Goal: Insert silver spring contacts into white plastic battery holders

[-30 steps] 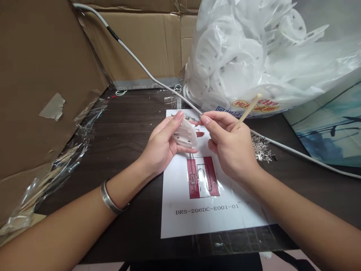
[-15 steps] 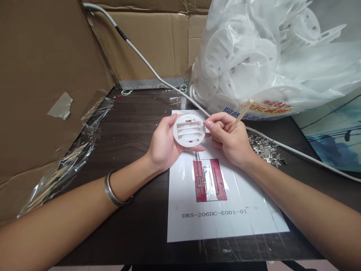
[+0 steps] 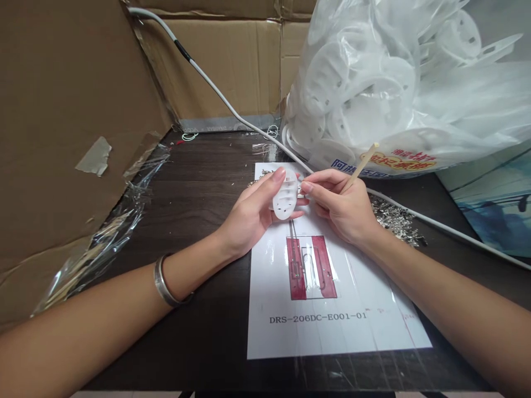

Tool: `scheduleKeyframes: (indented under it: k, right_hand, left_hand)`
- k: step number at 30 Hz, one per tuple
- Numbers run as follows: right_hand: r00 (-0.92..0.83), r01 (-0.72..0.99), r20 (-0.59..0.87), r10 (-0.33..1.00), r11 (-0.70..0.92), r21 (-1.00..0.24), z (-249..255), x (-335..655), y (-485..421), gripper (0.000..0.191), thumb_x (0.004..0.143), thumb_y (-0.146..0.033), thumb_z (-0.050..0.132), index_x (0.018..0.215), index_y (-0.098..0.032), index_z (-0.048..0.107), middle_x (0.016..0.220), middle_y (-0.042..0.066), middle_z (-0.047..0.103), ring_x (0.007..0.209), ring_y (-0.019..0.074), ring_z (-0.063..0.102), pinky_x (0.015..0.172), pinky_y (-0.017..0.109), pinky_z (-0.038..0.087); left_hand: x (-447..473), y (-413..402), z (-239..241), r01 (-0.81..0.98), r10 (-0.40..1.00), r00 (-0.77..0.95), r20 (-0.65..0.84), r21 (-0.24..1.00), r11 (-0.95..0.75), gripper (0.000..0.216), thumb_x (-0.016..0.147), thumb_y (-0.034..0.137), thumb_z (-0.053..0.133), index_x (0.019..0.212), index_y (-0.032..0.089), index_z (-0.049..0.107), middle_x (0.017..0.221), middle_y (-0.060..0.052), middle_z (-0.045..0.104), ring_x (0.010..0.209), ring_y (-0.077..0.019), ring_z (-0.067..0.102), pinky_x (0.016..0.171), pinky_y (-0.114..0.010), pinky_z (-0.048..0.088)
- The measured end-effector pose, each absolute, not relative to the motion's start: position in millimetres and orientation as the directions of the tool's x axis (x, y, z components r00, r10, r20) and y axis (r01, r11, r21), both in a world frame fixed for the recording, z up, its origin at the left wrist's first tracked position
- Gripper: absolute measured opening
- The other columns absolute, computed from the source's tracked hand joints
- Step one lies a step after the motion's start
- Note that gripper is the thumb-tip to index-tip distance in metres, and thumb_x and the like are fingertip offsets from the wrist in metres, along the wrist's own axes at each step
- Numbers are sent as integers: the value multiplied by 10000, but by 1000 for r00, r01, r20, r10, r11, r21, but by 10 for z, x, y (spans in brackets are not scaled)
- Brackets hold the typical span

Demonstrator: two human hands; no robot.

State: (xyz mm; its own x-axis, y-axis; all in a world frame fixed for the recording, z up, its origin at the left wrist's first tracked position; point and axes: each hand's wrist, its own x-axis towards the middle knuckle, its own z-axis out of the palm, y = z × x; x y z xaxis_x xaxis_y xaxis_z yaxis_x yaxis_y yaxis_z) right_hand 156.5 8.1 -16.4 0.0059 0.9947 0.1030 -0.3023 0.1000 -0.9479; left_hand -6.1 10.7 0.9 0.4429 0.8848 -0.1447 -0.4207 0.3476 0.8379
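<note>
My left hand grips a round white plastic battery holder, tilted so its edge and back face me. My right hand is pinched against the holder's right side and also holds a thin wooden stick that points up and to the right. What the fingertips pinch is too small to make out. Both hands hover over a white sheet taped to the dark table, printed with a red diagram and the code DRS-206DC-E001-01.
A large clear bag of white plastic discs stands at the back right. A pile of small metal parts lies right of my right hand. A white cable crosses the table. Cardboard walls rise on the left and behind, with crumpled plastic film along the left.
The holder faced me with its battery slots showing half a second ago; my left hand has since turned it edge-on. My right hand stays pinched at its right side.
</note>
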Motion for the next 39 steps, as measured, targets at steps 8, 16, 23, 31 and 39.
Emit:
scheduleKeyframes:
  k: [8,16,23,31,39]
  right_hand:
    - [231,84,275,933,262,-961,-137,1532,-10,78,741,-156,796,781,-220,813,731,5,764,628,134,664,566,280,529]
    - [237,146,263,935,233,-961,-127,1525,-1,32,739,-154,786,730,-185,784,720,8,760,639,130,672,584,264,525]
    - [192,48,272,943,268,-962,-132,1532,11,30,776,-169,759,761,-178,735,722,-19,721,635,100,651,571,226,526]
    - [125,-11,217,968,220,-975,-131,1530,0,89,795,-201,769,769,-160,694,747,-3,699,659,100,653,566,221,518]
    - [109,-49,200,974,207,-977,-137,1526,-4,127,797,-241,783,756,-171,686,717,-4,684,625,103,640,528,225,498]
  left_hand:
    - [-31,104,-6,-300,904,392,-172,905,302,558,838,641,597,1081,139,628,1004,-112,737,671,-199,736,516,-274,592]
    - [-46,88,-37,-263,902,412,-126,932,251,588,774,683,650,1013,147,611,881,-64,672,692,-194,728,525,-254,605]
    - [-65,88,-50,-310,869,478,-128,901,303,505,798,567,685,1069,158,567,952,-48,616,787,-197,729,599,-278,635]
    - [-81,90,-79,-256,844,520,-131,919,300,553,798,613,670,1104,166,557,1054,-99,675,840,-219,739,628,-276,634]
    - [-72,82,-62,-251,849,514,-122,925,285,519,848,603,614,1115,162,554,1084,-113,692,832,-218,744,623,-283,635]
